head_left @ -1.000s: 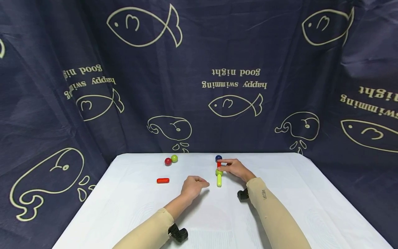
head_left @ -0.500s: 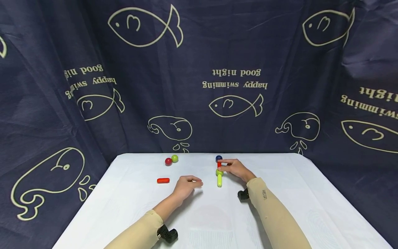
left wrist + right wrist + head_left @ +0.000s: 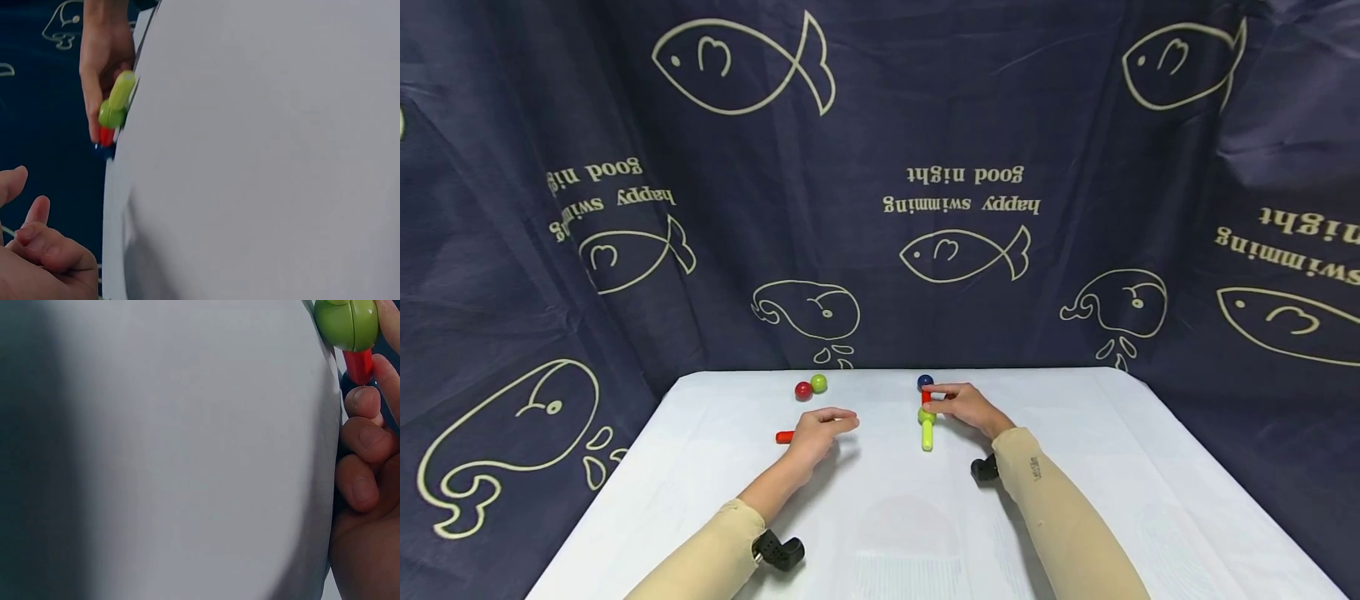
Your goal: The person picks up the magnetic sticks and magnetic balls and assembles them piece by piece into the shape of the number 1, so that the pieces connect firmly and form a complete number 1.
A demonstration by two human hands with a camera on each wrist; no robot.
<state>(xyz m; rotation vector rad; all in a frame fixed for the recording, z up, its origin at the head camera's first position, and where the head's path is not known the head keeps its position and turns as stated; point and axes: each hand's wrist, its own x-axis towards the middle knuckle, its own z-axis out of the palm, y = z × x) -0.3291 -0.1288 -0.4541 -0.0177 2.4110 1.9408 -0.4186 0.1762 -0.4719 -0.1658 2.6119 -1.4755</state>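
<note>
On the white table (image 3: pixel 880 483), right-hand grip (image 3: pixel 967 406) pinches 1 straight row (image 3: pixel 927 417) (1 each: blue ball (image 3: pixel 925 382), red rod (image 3: pixel 926 397), green ball (image 3: pixel 347 328), yellow-green rod (image 3: pixel 927 437)); left-hand grip (image 3: pixel 817 435), released, partly hides second red rod (image 3: pixel 784 437), with 1 red ball (image 3: pixel 803 391), second green ball (image 3: pixel 819 383) beyond.

head: forward-down | wrist views: near, tilted | shared: green ball (image 3: pixel 337 328), probably blue ball (image 3: pixel 925 382)

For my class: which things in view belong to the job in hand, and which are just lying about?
Belong to the job, lined up at the right hand:
- blue ball
- held red rod
- nearer green ball
- yellow-green rod

Just lying about, perhaps spares:
- red ball
- farther green ball
- loose red rod, partly hidden by the left hand
</note>
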